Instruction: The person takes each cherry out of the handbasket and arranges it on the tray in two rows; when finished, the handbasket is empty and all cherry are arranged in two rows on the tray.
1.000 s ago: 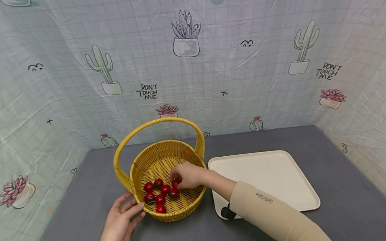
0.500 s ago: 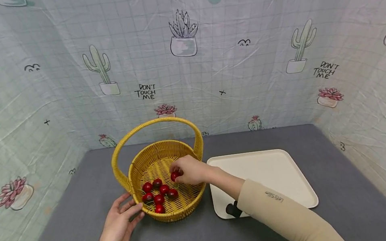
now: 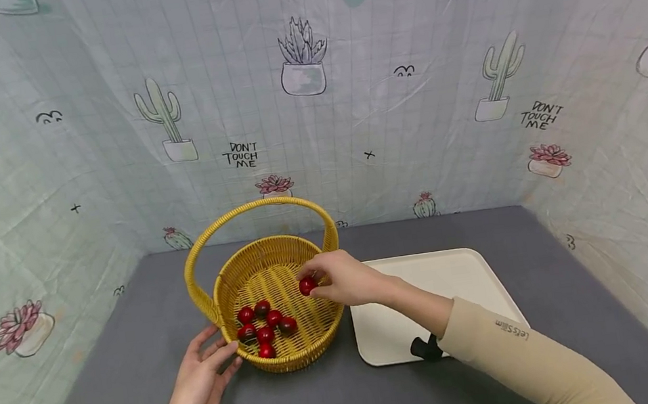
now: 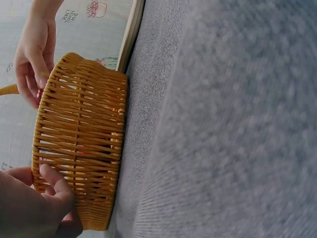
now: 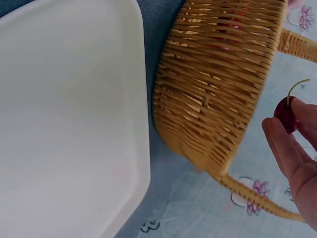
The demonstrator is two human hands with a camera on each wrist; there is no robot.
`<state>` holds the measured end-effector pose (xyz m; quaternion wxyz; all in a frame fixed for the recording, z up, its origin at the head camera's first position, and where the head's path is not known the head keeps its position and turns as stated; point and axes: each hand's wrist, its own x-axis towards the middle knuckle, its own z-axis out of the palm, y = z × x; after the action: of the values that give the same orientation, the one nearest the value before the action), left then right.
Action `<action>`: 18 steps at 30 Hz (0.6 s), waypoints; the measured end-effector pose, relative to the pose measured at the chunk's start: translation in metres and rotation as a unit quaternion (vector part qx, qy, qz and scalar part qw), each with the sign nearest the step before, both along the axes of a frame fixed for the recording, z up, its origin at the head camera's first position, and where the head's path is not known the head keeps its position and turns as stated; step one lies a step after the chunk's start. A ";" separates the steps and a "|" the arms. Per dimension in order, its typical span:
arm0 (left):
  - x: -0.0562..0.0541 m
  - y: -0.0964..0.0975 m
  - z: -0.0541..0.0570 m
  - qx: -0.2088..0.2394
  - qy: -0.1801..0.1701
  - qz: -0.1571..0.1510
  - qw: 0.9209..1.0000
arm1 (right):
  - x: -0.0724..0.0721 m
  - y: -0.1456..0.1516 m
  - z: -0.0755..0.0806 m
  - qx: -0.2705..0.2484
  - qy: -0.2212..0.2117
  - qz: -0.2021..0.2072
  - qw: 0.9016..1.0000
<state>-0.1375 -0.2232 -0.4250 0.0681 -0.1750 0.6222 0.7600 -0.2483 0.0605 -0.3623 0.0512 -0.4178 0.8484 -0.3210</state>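
Note:
A yellow woven basket with a tall arched handle stands on the grey table. Several dark red cherries lie in its near left part. My left hand holds the basket's near left rim, and the left wrist view shows its fingers against the woven wall. Over the right side of the basket, my right hand pinches one cherry between thumb and fingertips. A thin green stem rises from that cherry in the right wrist view.
To the right of the basket lies a cream rectangular tray, partly under my right forearm in the head view. A black device is on my right wrist. A patterned sheet surrounds the table at the back and sides.
My right hand has lifted a cherry from the others and moved up and right toward the basket's right rim. The left hand stays at the rim.

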 end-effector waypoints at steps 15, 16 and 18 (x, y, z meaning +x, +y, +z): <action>0.002 0.000 -0.001 0.031 0.005 0.020 0.999 | 0.007 0.056 0.005 -0.088 -0.027 -0.068 0.993; 0.002 0.000 -0.001 0.032 0.004 0.021 0.999 | 0.007 0.060 0.004 -0.095 -0.031 -0.075 0.992; 0.003 -0.002 -0.001 0.032 0.002 0.026 0.999 | 0.006 0.068 0.002 -0.105 -0.039 -0.093 0.989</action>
<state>-0.1344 -0.2248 -0.4265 0.0527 -0.1872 0.5930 0.7814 -0.2422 0.1289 -0.3607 0.0099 -0.3278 0.8423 -0.4277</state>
